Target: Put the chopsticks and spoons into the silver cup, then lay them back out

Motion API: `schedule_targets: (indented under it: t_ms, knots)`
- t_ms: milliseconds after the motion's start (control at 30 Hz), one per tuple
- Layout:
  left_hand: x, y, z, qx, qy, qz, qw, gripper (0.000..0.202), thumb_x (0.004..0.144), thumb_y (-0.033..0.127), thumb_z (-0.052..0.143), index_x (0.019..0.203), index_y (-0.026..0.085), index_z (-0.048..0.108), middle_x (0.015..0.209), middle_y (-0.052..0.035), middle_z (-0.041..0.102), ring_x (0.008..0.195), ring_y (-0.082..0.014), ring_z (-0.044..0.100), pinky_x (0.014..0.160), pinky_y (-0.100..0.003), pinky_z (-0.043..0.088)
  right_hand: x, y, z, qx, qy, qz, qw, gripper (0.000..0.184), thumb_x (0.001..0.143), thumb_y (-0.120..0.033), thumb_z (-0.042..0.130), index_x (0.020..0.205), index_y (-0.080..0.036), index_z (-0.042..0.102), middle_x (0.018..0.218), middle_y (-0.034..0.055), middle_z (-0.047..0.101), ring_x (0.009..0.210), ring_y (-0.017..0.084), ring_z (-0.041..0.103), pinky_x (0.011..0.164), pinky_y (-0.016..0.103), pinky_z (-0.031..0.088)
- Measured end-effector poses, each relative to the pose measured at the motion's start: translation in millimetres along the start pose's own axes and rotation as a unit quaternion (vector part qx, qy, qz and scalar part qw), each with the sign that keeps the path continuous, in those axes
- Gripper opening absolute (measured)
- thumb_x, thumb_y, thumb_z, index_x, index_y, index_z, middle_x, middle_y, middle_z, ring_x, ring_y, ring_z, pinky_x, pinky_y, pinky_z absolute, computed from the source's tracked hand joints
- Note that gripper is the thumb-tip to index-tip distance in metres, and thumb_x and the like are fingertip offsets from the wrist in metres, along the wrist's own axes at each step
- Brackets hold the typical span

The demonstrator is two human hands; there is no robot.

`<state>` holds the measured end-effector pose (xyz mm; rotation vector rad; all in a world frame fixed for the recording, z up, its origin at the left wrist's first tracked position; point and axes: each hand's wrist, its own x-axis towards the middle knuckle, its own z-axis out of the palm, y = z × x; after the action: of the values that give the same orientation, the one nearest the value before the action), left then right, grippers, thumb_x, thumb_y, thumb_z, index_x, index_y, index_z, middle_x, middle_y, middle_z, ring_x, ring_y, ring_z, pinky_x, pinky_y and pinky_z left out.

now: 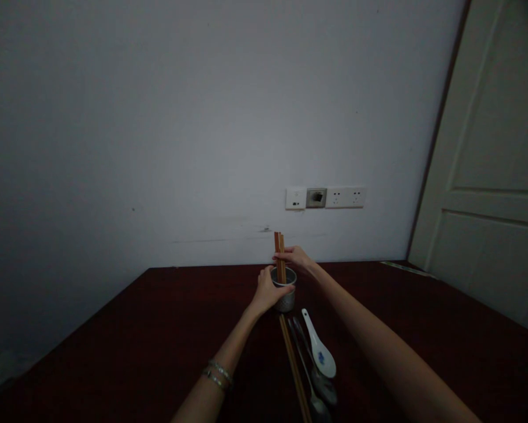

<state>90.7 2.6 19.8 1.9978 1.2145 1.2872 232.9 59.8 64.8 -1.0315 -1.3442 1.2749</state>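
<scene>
A grey metal cup [286, 303] stands upright on the dark red table. My left hand [268, 291] is wrapped round its near left side, thumb across the front. Several wooden chopsticks [280, 241] stand with their lower ends inside the cup, and my right hand [293, 256] grips them above the rim. In front of the cup lie more wooden chopsticks [294, 364]. Beside those are metal spoons [324, 388] and a white spoon [320, 349] with a blue mark in its bowl.
The table [167, 317] reaches back to a pale wall [180, 147]. Sockets and switches [324, 198] are set low in that wall. A light-coloured door [493, 176] stands at the right, and a thin flat strip [407, 269] lies near the table's back right edge.
</scene>
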Motion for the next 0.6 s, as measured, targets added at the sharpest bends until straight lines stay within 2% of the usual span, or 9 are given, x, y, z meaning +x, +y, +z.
schedule_targets:
  t_ms: [133,333,600]
  knots:
    - [-0.5,0.1,-0.3,0.004,-0.001,0.002,1.000,0.069,0.050,0.037,0.072,0.107,0.011,0.045,0.103,-0.0118,0.048,0.099,-0.0230,0.045,0.086,-0.034,0.034,-1.1,0.0,0.9,0.014,-0.008,-0.008,1.000,0.015,0.064,-0.024,0.068,0.067,-0.010,0.063,0.065,0.0065,0.067,0.057,0.013,0.061,0.054,0.021,0.048]
    - [-1.0,1.5,-1.6,-0.006,0.000,0.000,1.000,0.064,0.050,0.034,0.072,0.105,0.013,0.047,0.102,-0.0096,0.050,0.098,-0.0222,0.047,0.085,-0.034,0.035,-1.5,2.9,-4.2,0.013,0.008,-0.005,1.000,0.021,0.068,-0.031,0.065,0.069,-0.010,0.064,0.066,0.0064,0.066,0.052,0.010,0.058,0.046,0.018,0.044]
    - [-1.1,3.5,-2.5,0.005,-0.001,0.005,1.000,0.065,0.050,0.035,0.071,0.105,0.011,0.047,0.102,-0.0120,0.050,0.098,-0.0231,0.047,0.084,-0.035,0.035,0.8,6.1,-4.3,0.025,0.005,-0.008,1.000,0.020,0.069,-0.030,0.064,0.068,-0.010,0.063,0.067,0.0062,0.066,0.054,0.011,0.059,0.049,0.019,0.046]
